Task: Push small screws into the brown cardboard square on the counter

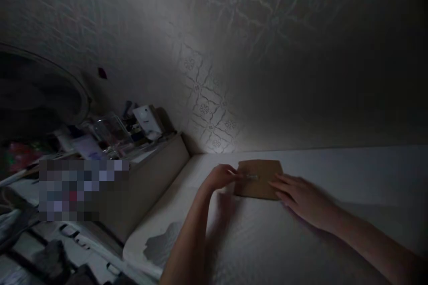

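Observation:
A small brown envelope or card [259, 179] lies flat on a white textured surface [334, 169] near the patterned wall. My left hand [221, 176] has its fingers closed at the envelope's left edge, beside a small pale mark in its middle. Resting flat on the envelope's right side is my right hand [302, 198], fingers spread and pressing it down. The room is dim, so fine detail is hard to make out.
To the left stands a low cabinet [157, 173] with clutter on top: a clear plastic box [112, 133] and a white device [147, 120]. A large round dark object [40, 93] sits at far left. The white surface's worn corner [160, 245] is at lower left.

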Action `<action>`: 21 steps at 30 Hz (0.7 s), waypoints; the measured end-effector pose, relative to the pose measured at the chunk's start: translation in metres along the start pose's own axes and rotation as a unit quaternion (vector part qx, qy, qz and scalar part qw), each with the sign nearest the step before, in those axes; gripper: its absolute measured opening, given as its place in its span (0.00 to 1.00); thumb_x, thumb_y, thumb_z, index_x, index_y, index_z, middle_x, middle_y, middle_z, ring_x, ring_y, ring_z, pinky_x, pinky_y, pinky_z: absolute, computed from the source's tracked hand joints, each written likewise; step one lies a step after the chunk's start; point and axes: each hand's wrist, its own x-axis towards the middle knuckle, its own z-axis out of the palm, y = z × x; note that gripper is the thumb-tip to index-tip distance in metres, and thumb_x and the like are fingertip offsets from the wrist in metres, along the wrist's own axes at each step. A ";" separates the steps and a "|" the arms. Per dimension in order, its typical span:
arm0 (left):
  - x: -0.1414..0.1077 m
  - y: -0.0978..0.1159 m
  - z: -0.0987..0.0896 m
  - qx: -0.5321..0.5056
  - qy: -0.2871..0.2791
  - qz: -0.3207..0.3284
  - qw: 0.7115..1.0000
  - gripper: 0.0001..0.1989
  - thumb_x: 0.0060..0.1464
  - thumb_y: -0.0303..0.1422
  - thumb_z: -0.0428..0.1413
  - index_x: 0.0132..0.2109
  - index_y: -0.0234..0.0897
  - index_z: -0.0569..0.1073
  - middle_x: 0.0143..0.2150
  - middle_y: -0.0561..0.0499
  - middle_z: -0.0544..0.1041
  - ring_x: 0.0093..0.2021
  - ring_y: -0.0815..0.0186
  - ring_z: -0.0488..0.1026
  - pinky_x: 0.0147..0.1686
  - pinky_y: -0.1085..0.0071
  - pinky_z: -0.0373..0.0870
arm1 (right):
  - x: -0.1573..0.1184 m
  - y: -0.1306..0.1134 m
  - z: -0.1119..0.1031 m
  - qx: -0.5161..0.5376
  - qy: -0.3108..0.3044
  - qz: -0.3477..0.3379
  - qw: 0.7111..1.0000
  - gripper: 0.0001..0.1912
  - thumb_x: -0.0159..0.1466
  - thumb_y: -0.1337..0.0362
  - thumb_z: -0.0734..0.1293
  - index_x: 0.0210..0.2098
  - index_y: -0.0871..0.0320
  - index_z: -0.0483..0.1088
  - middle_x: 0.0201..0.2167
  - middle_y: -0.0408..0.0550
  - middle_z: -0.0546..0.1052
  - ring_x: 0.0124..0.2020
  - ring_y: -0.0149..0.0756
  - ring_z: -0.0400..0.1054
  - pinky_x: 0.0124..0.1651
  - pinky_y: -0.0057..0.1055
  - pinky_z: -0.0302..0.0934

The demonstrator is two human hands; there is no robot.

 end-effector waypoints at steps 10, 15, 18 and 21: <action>-0.003 0.005 0.012 0.090 0.016 -0.022 0.996 0.09 0.49 0.27 0.56 0.37 0.36 0.79 0.38 0.49 0.80 0.38 0.65 0.76 0.36 0.75 0.68 | 0.000 -0.001 -0.003 -0.006 -0.013 0.005 1.000 0.21 0.65 0.60 0.55 0.53 0.52 0.71 0.58 0.52 0.68 0.56 0.45 0.64 0.58 0.47 0.57; 0.004 -0.014 0.008 0.103 0.153 -0.138 0.973 0.11 0.56 0.31 0.51 0.43 0.37 0.77 0.43 0.45 0.79 0.44 0.61 0.75 0.39 0.73 0.68 | -0.001 0.000 -0.001 -0.005 -0.003 0.003 1.000 0.21 0.65 0.61 0.54 0.53 0.52 0.71 0.58 0.52 0.68 0.56 0.45 0.64 0.59 0.46 0.57; 0.006 -0.021 0.010 0.101 0.179 -0.179 0.962 0.12 0.57 0.32 0.51 0.44 0.38 0.76 0.45 0.44 0.79 0.45 0.60 0.75 0.40 0.71 0.68 | 0.000 0.000 -0.002 -0.007 -0.008 -0.002 1.000 0.21 0.65 0.60 0.55 0.53 0.53 0.71 0.57 0.53 0.69 0.56 0.45 0.64 0.58 0.46 0.58; 0.007 -0.019 0.010 0.092 0.192 -0.178 0.961 0.12 0.56 0.31 0.52 0.46 0.38 0.75 0.45 0.45 0.78 0.45 0.61 0.75 0.42 0.71 0.68 | 0.000 -0.002 -0.003 -0.003 -0.003 -0.006 1.000 0.21 0.65 0.60 0.55 0.53 0.54 0.71 0.57 0.54 0.69 0.56 0.45 0.64 0.58 0.47 0.58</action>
